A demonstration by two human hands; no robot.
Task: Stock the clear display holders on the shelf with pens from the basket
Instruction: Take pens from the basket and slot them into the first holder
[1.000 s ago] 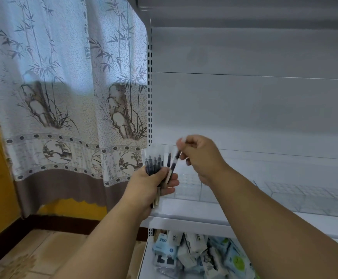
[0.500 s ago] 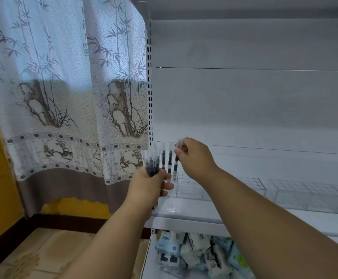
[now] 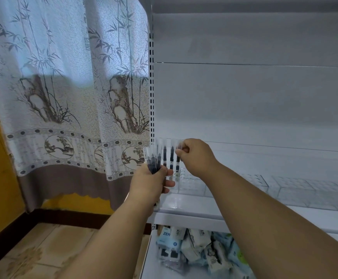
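Showing from the head camera, a fanned bunch of clear-barrelled pens with dark ink (image 3: 155,161) is being gripped at its lower end by the left hand (image 3: 150,183), the fingers curled round the barrels and the tips spreading upward. One slim clear pen with a dark refill (image 3: 177,162) is being pinched near its upper end between thumb and curled fingers of the right hand (image 3: 196,156); it is being held nearly upright, just right of the bunch, its lower end hanging over the left end of the row of clear plastic gridded display holders (image 3: 192,184). Whether its tip is already being seated in a cell cannot be told. The holders are being carried by the white metal shelf (image 3: 186,204), side by side along its length, the ones further right looking blurred. Pens from the bunch are being seen against the white back panel (image 3: 244,101). A pale bamboo-patterned curtain (image 3: 63,87) is hanging to the left of the shelving. Below the shelf, white and light-blue wrapped packets (image 3: 196,248) are being kept in a heap on a lower level.
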